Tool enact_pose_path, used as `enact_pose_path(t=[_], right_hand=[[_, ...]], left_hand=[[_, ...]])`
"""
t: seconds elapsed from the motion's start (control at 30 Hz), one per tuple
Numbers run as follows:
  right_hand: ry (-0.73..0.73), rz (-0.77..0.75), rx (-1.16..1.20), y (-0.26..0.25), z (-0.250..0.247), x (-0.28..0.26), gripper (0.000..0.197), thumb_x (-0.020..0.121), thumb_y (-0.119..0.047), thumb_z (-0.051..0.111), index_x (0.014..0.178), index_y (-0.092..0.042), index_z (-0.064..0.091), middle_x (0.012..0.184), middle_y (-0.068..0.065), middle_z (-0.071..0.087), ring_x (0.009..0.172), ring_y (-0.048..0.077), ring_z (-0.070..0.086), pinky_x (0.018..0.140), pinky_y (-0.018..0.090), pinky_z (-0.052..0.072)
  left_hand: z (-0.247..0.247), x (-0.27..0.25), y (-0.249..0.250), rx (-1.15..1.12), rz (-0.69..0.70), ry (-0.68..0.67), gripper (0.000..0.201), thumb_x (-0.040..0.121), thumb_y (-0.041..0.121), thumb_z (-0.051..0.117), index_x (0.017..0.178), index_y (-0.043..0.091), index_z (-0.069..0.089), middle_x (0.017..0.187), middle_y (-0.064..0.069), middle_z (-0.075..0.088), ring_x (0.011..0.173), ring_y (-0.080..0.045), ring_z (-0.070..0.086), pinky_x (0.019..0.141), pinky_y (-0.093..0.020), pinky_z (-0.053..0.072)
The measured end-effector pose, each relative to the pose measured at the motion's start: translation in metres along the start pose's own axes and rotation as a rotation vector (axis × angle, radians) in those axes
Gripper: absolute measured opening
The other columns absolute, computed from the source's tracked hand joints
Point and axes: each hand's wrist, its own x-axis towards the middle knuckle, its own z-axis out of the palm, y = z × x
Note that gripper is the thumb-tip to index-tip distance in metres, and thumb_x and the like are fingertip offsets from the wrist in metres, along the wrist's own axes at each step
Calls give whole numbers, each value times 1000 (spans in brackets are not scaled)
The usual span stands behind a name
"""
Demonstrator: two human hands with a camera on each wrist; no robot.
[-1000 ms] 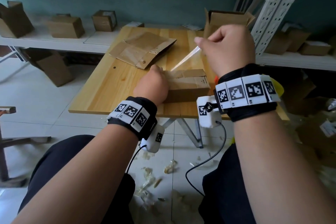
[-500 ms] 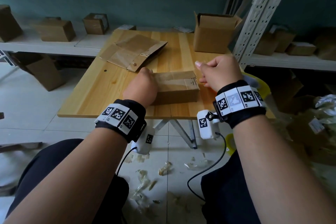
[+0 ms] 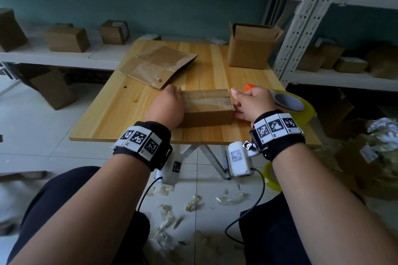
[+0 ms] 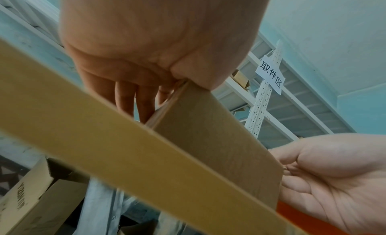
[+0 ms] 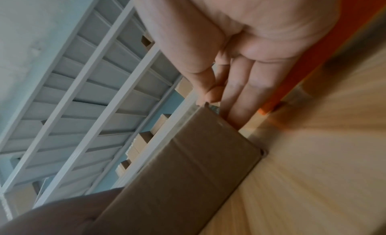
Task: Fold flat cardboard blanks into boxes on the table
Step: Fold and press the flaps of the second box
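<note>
A closed brown box (image 3: pixel 206 114) lies near the front edge of the wooden table (image 3: pixel 120 114), with clear tape along its top seam. My left hand (image 3: pixel 165 107) covers the box's left end. In the left wrist view its fingers (image 4: pixel 133 99) lie straight down that end face and the thumb rests on the box (image 4: pixel 208 147). My right hand (image 3: pixel 252 103) is at the right end. In the right wrist view its fingers (image 5: pixel 240 98) press flat against the end face of the box (image 5: pixel 177 172) and the thumb tip touches the top edge.
Flat cardboard blanks (image 3: pixel 159 66) lie at the table's back left. An open folded box (image 3: pixel 252 47) stands at the back right. A tape roll (image 3: pixel 290 103) and an orange tool (image 3: pixel 247 87) sit just behind my right hand. Shelves with boxes surround the table.
My right hand, which held a stretched strip of tape high above the box, has come down to the box's right end. The left hand has stayed on the left end.
</note>
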Motion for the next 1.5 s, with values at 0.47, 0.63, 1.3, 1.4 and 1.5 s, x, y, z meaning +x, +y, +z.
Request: enact_pose_path(t=[0.47, 0.63, 1.3, 1.4, 1.5], right_hand=[[19, 15, 230, 10, 12, -5, 22, 100, -23, 71, 87, -11, 59, 81, 5, 72, 85, 23, 79, 65, 32, 62], [20, -11, 192, 10, 11, -6, 21, 100, -27, 71, 94, -10, 60, 88, 7, 74, 86, 23, 79, 68, 36, 65], [8, -34, 204, 8, 10, -14, 20, 101, -28, 69, 94, -11, 61, 86, 3, 72, 76, 18, 73, 51, 22, 54], [22, -56, 172, 10, 11, -14, 21, 101, -29, 69, 94, -12, 61, 89, 4, 74, 82, 19, 76, 58, 25, 60], [28, -63, 153, 11, 12, -13, 22, 101, -32, 69, 98, -11, 61, 90, 5, 74, 82, 19, 76, 60, 26, 61]], left_hand=[[-6, 2, 3, -49, -72, 71, 69, 108, 62, 35, 82, 7, 66, 74, -9, 63, 64, -24, 59, 60, -35, 50], [-2, 7, 2, 38, -49, 74, 63, 104, 65, 45, 86, 10, 70, 76, -6, 67, 66, -22, 64, 59, -34, 54], [4, 3, 1, 186, 1, 137, 65, 98, 72, 45, 78, 14, 65, 66, -1, 58, 59, -21, 57, 54, -26, 40], [0, 5, 0, 173, -9, 106, 61, 95, 70, 46, 86, 14, 69, 73, -3, 64, 65, -23, 62, 56, -27, 46], [0, 5, 0, 163, -16, 92, 69, 91, 81, 46, 87, 16, 68, 77, -4, 68, 68, -23, 66, 57, -29, 49]])
